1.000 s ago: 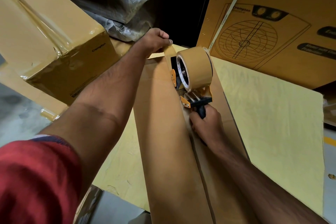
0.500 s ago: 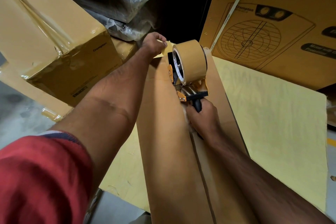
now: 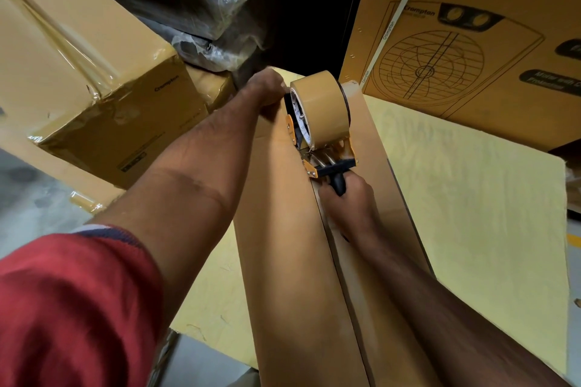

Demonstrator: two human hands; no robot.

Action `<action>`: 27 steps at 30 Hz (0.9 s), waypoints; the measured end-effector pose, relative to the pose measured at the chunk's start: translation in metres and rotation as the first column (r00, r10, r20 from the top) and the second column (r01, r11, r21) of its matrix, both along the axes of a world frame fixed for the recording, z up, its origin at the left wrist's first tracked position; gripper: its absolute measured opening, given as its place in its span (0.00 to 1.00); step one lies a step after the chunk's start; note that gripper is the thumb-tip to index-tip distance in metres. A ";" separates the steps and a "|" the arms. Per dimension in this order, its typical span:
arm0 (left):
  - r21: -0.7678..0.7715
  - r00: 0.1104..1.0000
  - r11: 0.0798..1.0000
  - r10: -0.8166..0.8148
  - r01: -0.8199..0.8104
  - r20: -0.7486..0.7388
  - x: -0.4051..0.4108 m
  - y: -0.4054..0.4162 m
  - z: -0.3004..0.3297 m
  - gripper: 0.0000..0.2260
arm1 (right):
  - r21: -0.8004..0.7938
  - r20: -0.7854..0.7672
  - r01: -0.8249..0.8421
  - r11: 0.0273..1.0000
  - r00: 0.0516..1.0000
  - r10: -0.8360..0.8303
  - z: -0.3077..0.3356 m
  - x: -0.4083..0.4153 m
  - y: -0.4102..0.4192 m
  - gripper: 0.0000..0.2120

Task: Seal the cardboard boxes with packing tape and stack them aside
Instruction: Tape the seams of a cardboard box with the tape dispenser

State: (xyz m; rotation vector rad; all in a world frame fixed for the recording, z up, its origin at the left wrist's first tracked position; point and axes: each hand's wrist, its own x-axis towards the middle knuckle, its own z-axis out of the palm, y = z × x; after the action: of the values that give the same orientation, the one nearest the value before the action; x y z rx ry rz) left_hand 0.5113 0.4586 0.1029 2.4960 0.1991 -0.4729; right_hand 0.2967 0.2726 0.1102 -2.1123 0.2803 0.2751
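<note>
Up at the box's (image 3: 283, 261) far edge, left hand (image 3: 265, 91) presses it, right hand (image 3: 345, 201) grips the tape dispenser (image 3: 317, 122).

crumpled clear plastic wrapping (image 3: 217, 6) drapes over dark bundles at the top, against a black gap. a pale yellow sheet (image 3: 471, 204) lies spread flat at right. grey concrete floor (image 3: 34, 207) shows at left.

"Crompton" is printed on the large fan-picture box (image 3: 471, 41), on its white strap (image 3: 388, 30), and on the shrink-wrapped box (image 3: 94, 88).
</note>
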 end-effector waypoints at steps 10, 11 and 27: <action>-0.101 0.983 0.990 -0.111 0.096 -0.147 -0.015 0.025 0.003 0.26 | 0.017 0.033 -0.005 1.000 0.999 0.004 0.003 -0.002 0.001 0.14; -0.037 0.972 0.997 -0.068 0.061 -0.226 -0.016 0.026 0.005 0.36 | 0.022 0.033 -0.006 1.000 0.999 0.006 0.004 -0.002 0.001 0.13; -0.010 0.965 0.966 -0.260 0.260 -0.016 -0.035 0.013 0.010 0.12 | 0.038 0.016 -0.013 0.999 1.000 0.013 0.007 -0.002 -0.001 0.12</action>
State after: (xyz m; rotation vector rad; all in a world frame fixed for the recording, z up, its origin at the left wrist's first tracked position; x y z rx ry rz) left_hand 0.4765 0.4716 0.1130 2.5222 -0.1264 -0.5997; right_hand 0.2946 0.2718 0.1173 -2.0785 0.2503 0.2699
